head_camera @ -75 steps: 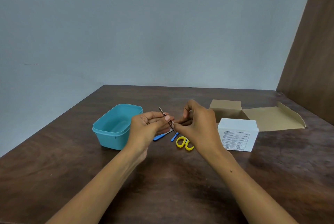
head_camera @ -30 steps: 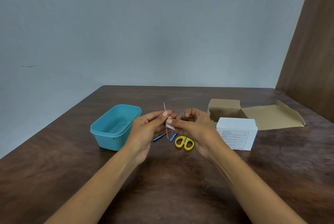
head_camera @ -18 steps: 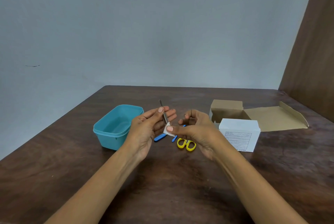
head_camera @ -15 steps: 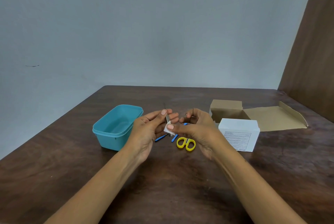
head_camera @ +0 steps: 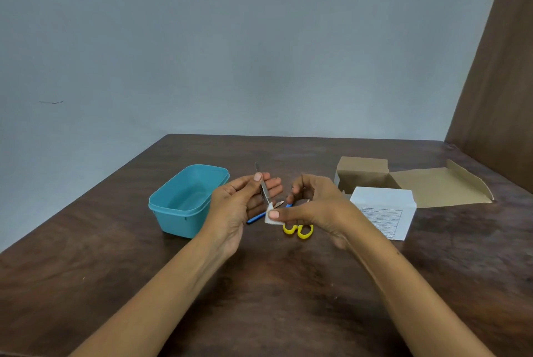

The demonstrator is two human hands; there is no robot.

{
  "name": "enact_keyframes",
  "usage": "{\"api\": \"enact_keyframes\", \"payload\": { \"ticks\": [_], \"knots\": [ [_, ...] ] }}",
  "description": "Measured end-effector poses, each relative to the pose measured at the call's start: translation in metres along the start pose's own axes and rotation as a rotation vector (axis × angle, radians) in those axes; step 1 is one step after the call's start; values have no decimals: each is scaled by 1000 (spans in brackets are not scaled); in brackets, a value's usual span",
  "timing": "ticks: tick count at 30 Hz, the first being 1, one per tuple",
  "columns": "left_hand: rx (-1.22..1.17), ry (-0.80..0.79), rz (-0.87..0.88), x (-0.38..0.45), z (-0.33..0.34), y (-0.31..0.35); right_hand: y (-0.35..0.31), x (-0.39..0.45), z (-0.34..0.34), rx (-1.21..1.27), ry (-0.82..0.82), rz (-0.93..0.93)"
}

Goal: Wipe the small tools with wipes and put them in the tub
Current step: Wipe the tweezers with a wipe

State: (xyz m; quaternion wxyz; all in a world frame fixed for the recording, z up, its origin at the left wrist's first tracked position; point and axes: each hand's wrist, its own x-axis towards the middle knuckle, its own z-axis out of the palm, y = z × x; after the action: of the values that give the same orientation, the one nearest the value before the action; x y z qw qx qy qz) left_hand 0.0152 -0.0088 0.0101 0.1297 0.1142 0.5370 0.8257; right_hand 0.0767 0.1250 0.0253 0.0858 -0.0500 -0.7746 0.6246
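My left hand [head_camera: 239,204] pinches thin metal tweezers [head_camera: 263,186] between thumb and fingers, holding them nearly upright above the table. My right hand [head_camera: 311,206] pinches a small white wipe [head_camera: 270,212] folded round the lower end of the tweezers. The teal tub [head_camera: 184,198] stands to the left of my left hand and looks bare inside. On the table behind my hands lie yellow-handled scissors [head_camera: 298,230] and two blue-handled tools [head_camera: 255,218], all partly hidden by my fingers.
A white labelled box [head_camera: 383,212] stands to the right of my right hand. Behind it lies an opened brown cardboard box [head_camera: 412,183] with its flap spread flat. A brown panel [head_camera: 499,82] rises at the table's right edge.
My hands have turned the tweezers from slanted to nearly upright. The wipe has slid down from the middle of the tweezers to their lower end. Both hands stay in place.
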Motion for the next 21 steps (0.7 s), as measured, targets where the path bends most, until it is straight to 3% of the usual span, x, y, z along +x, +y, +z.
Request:
{"api": "enact_keyframes", "payload": {
  "ticks": [3, 7, 15, 21],
  "knots": [
    [-11, 24, 14, 1, -1, 0, -3, 2, -8, -235, 102, -87],
    [56, -36, -48, 0, 0, -5, -4, 8, -12, -176, 296, -324],
    [70, -136, -105, -1, 3, -6, 4, 7, 7, -417, 368, -541],
    [67, -269, -130, 3, -1, -5, 9, 10, 3, -451, 362, -504]
  ]
}}
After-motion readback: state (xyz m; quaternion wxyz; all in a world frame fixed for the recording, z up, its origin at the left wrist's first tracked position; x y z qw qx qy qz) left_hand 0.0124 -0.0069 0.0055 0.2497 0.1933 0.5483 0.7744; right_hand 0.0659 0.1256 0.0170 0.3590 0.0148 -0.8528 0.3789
